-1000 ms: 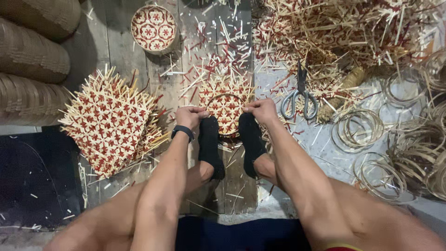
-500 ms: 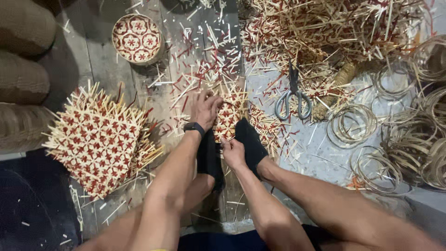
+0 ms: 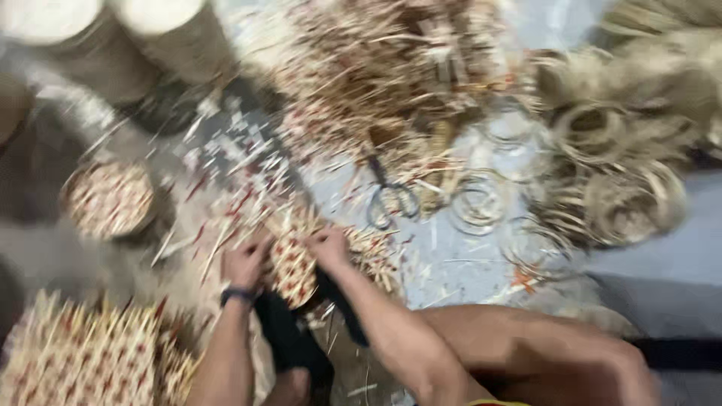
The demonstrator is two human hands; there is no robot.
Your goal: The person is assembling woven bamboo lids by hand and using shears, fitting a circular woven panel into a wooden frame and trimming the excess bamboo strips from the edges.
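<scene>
Red-and-natural woven strips form the small mat (image 3: 293, 259) on the floor before the person's feet, pinched at its left and right edges by left hand (image 3: 244, 261) and right hand (image 3: 329, 246); likely light, springy, best gripped at the rim.

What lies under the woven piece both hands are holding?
Under the woven piece, dark-socked feet and floor littered with strips show. Left hand and right hand grip its edges; beneath is hidden.
</scene>
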